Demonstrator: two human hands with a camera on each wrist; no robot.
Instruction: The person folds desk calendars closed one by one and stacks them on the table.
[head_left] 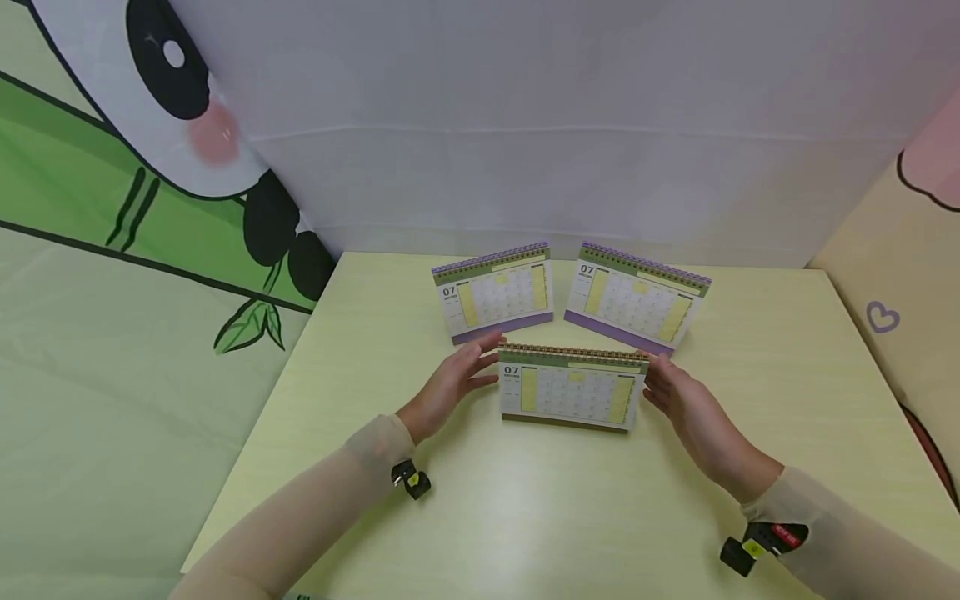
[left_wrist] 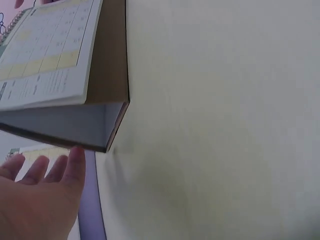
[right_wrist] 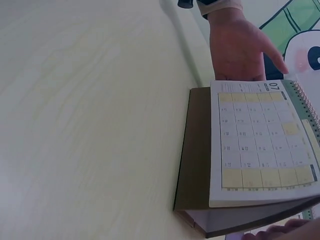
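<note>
A brown-based desk calendar with a gold spiral stands upright on the table, its page marked 07. My left hand is at its left end, fingers extended toward the upper edge. At the opposite end my right hand has its fingers beside the top corner, partly behind the calendar. In the left wrist view the fingers are straight, right at the calendar's open side. The right wrist view shows the brown base and the left hand beyond the page, palm facing it.
Two purple-based desk calendars stand behind, one at left and one at right, angled toward each other. The pale yellow table ends at a white cloth backdrop. A printed cloth hangs on the left.
</note>
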